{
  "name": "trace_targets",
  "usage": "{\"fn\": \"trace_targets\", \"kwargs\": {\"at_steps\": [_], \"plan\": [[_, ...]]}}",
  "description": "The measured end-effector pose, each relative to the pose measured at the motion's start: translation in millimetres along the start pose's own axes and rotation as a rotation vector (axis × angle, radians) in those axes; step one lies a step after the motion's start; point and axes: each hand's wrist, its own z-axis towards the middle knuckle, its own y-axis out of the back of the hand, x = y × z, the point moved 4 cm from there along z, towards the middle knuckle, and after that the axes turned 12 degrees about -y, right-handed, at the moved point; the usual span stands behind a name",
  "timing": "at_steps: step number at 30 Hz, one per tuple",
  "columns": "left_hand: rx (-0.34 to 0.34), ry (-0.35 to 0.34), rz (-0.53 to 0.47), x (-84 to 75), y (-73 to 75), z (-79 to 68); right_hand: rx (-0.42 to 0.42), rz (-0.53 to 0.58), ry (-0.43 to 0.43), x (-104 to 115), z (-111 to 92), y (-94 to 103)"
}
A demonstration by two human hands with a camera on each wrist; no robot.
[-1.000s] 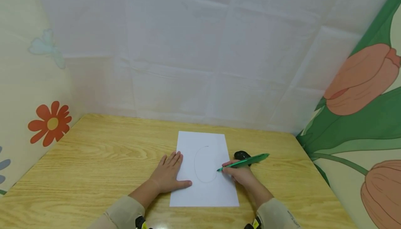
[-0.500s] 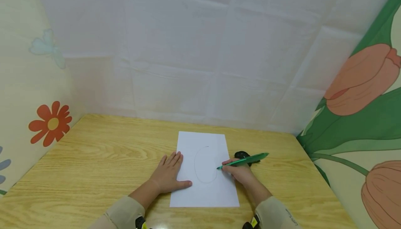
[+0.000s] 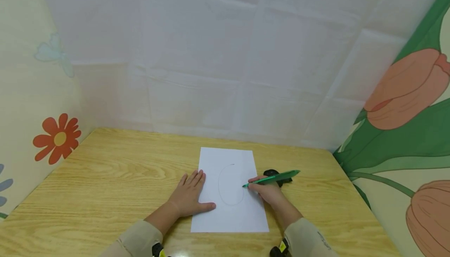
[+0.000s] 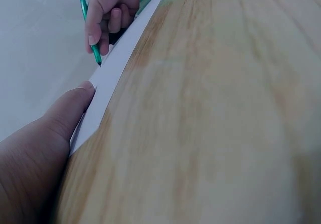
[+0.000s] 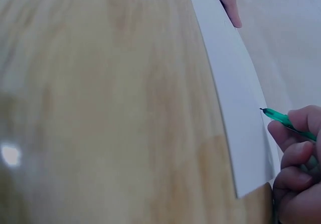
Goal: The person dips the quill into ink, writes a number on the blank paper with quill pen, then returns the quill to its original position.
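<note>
Holding a green pen (image 3: 277, 178) in the right hand (image 3: 270, 192), pinching it close to the tip with thumb and bent fingers. Leaning the pen over to the right and pointing its tip down at a white paper (image 3: 230, 220). Seeming to touch the paper with the tip, right by the end of a thin line (image 3: 218, 182). Making out in the line a big round shape with a gap at the top right, starting with a short flat bit at the top, running down the left side, bending round the bottom and going up the right side to the pen.

Resting the left hand (image 3: 188, 197) flat, with loose, straight, spread fingers. Touching the left edge of the paper with the fingertips, and laying the thumb on top, near the line. Seeing the paper lying flat on a yellow wooden table (image 3: 105, 171), between both hands.

Spotting a shiny black thing (image 3: 270, 172) on the table, just right of the paper, peeking out behind the pen, too covered to name. Wearing pale sleeves (image 3: 140, 237). Facing a wrinkly white curtain (image 3: 197, 54), with a red flower (image 3: 59, 139) on the left and pink tulips (image 3: 408, 93) on the right.
</note>
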Motion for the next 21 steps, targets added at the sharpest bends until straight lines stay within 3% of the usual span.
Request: {"fn": "trace_targets", "kwargs": {"at_steps": [12,21], "plan": [[0.005,-0.001,0.006,-1.1,2.3,-1.1,-0.02,0.029,-0.014,3.5,3.6,-2.1],[0.004,0.002,0.002,-0.7,0.7,0.1,-0.002,-0.011,-0.024,5.7,6.1,-3.5]]}}
